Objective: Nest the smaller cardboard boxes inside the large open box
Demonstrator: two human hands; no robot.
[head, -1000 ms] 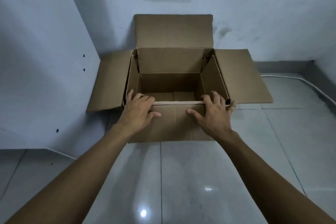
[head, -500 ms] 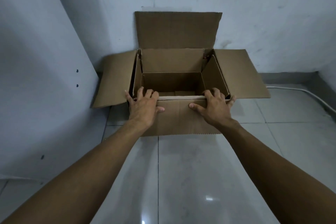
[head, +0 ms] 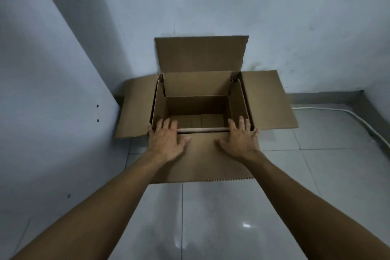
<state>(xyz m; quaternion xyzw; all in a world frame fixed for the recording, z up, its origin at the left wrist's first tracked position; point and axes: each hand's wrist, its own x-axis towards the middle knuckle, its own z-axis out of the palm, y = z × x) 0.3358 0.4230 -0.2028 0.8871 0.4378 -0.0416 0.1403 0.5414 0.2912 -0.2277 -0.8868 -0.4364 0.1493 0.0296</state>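
Observation:
A large open cardboard box (head: 268,99) stands on the floor in the corner with its four flaps spread. Its back flap leans upright on the wall. A smaller open box (head: 196,104) sits nested inside, its side flaps standing up along the large box's walls. My left hand (head: 166,141) and my right hand (head: 240,139) lie palm down on the near flap (head: 202,154). Their fingers are spread and reach over the near rim, one hand near each front corner. Neither hand holds anything.
A white wall runs close along the left and another stands behind the box. A white cable (head: 316,110) follows the floor edge at the right. Glossy grey tiles (head: 211,217) stretch between me and the box.
Both hands have stayed at the near rim, and the fingers now lie flatter over it. The view has tilted up, showing more of the back wall.

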